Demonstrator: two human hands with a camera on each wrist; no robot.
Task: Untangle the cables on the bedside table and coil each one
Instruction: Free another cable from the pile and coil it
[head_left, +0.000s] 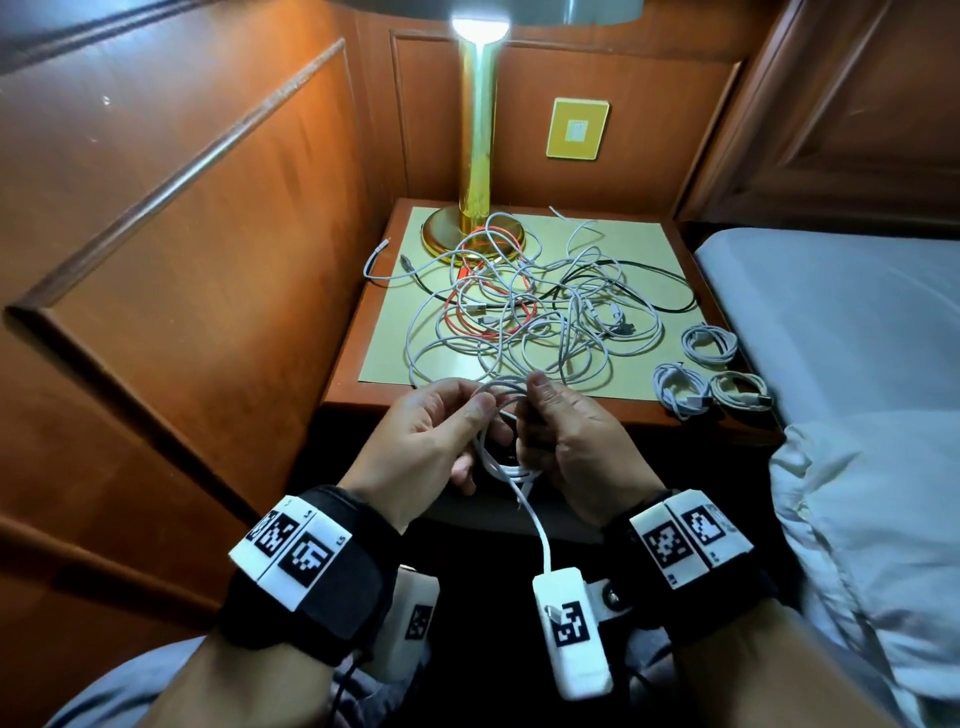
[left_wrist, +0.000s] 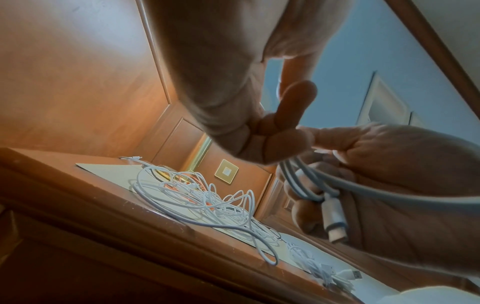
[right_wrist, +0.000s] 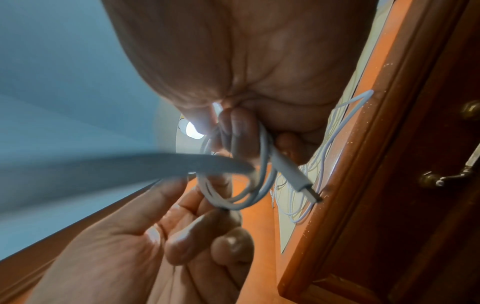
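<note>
Wood-panelled corner, bedside table (head_left: 358, 332) mid-frame under a tangle (head_left: 524, 306) of mostly white cables, one orange, one black. Below centre: left hand (head_left: 431, 431) pinching, right hand (head_left: 566, 441) clenched round the white cable (head_left: 506, 470), half coiled; best wound in even loops, plug end kept pinned. Lower right: three coiled cables (head_left: 709, 371); loose count hard to tell.

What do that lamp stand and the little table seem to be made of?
Lamp stand: seemingly polished brass or gold-plated metal; it gleams and mirrors the light. Bedside table: reddish varnished wood, by its grain and sheen, with a matte pale mat on top, perhaps paper or card.
</note>
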